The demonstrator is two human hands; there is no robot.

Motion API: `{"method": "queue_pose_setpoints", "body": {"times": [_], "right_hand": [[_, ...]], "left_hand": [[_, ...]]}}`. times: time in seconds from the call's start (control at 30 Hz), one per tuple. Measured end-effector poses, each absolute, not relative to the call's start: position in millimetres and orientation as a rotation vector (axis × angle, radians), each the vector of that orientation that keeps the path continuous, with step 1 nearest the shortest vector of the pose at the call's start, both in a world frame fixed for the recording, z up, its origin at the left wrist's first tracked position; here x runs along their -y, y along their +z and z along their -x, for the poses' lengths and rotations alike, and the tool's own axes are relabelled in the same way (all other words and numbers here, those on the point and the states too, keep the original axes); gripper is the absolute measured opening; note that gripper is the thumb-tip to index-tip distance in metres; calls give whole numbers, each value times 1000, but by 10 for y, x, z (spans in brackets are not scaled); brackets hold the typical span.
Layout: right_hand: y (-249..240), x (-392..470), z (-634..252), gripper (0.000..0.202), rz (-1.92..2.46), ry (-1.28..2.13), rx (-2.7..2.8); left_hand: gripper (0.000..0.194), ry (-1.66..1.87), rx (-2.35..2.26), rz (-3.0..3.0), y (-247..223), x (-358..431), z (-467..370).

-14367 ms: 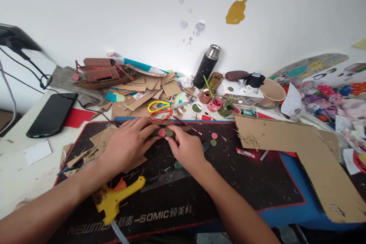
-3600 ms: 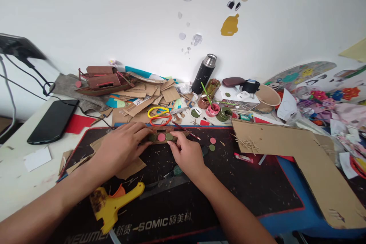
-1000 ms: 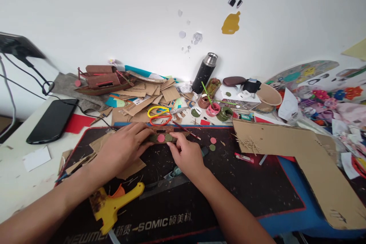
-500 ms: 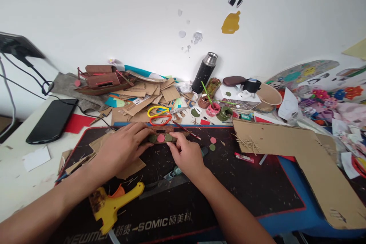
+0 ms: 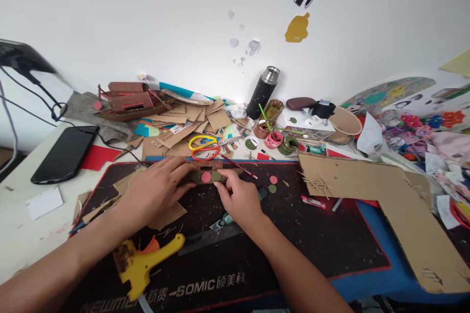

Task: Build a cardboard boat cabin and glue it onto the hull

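My left hand (image 5: pixel 157 188) and my right hand (image 5: pixel 240 198) grip a small brown cardboard model boat (image 5: pixel 215 165) from both sides, above the dark desk mat. Along its near side sits a row of discs: a pink disc (image 5: pixel 206 177) between two green ones. The left fingers cover the boat's left end. My right thumb and fingers press at the right-hand green disc (image 5: pixel 216 176). Past my right hand, another pink disc (image 5: pixel 273 180) and another green disc (image 5: pixel 272 189) lie on the mat. A utility knife (image 5: pixel 220 223) rests below the right hand.
A yellow glue gun (image 5: pixel 147 264) lies at the front left. Scissors (image 5: pixel 203 146), cardboard scraps (image 5: pixel 183 120), paint jars (image 5: pixel 272 140) and a black thermos (image 5: pixel 261 95) stand behind. A larger model boat (image 5: pixel 132 102) sits back left, an L-shaped cardboard piece (image 5: pixel 389 195) at right.
Both hands keep the same hold on the boat, with hardly any movement. The view has shifted very slightly.
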State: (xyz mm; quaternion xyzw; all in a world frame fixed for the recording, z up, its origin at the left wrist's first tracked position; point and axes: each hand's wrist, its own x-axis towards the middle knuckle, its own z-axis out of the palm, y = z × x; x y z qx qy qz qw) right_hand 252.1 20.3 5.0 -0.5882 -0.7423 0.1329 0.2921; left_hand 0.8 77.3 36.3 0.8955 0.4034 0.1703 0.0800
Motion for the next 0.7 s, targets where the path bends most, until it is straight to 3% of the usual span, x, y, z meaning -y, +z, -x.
{"method": "queue_pose_setpoints", "body": {"times": [0.7], "right_hand": [[151, -177, -2609, 34, 1555, 448, 1809]], "left_hand": [[33, 517, -1206, -2623, 364, -793, 59]]}}
